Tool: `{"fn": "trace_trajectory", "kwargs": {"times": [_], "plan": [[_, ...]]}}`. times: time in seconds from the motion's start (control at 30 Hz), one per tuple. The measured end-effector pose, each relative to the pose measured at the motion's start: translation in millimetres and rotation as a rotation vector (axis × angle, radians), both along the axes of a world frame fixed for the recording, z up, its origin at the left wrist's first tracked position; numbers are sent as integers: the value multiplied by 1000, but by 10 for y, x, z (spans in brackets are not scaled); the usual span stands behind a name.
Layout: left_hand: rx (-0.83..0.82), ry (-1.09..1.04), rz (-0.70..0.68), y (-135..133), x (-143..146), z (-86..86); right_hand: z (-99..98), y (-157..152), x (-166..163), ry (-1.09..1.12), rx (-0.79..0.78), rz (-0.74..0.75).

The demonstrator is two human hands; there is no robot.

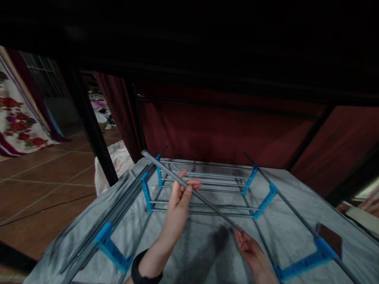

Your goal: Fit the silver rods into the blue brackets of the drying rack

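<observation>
A thin grey metal tube (211, 206) slants across the middle of the view, raised above the bed. My left hand (181, 194) pinches it near its middle, some fingers stretched out. At its lower right end, my right hand (247, 245) grips the tip between thumb and fingers. Behind and below lies a partly assembled rack of grey tubes joined by blue plastic brackets. A blue bracket (114, 248) is at the front left, and another blue bracket (308, 262) at the front right. Crossbars (204, 215) span the rack's far part.
Loose grey tubes (115, 211) lie along the left side of the rack. The grey bed sheet (201, 252) lies under everything. A dark flat object (330, 240) rests at right. Black posts (91, 130) and a dark overhead frame surround the bed; a red curtain (219, 134) hangs behind.
</observation>
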State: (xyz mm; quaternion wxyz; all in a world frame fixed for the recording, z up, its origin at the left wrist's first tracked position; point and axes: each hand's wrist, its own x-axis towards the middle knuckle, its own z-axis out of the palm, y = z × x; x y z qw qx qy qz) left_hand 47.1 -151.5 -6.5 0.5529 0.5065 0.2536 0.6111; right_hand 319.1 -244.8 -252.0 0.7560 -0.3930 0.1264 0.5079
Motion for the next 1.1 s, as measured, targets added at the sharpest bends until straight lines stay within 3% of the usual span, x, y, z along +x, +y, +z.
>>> {"fn": "trace_trajectory", "kwargs": {"times": [0.3, 0.57, 0.83, 0.97, 1.03, 1.1], "plan": [[83, 335, -60, 114, 300, -646, 115, 83, -1084, 53, 72, 398], [77, 400, -135, 143, 359, -719, 137, 60, -1435, 28, -37, 698], [60, 519, -178, 63, 441, -1017, -110, 230, -1643, -41, 95, 963], [113, 626, -106, 162, 378, -1101, 88, 283, -1498, -160, 24, 916], [141, 685, -87, 217, 337, -1162, 326, 288, -1339, -233, -1, 755], [186, 761, -60, 257, 295, -1238, 597, 284, -1141, -282, 74, 575]]}}
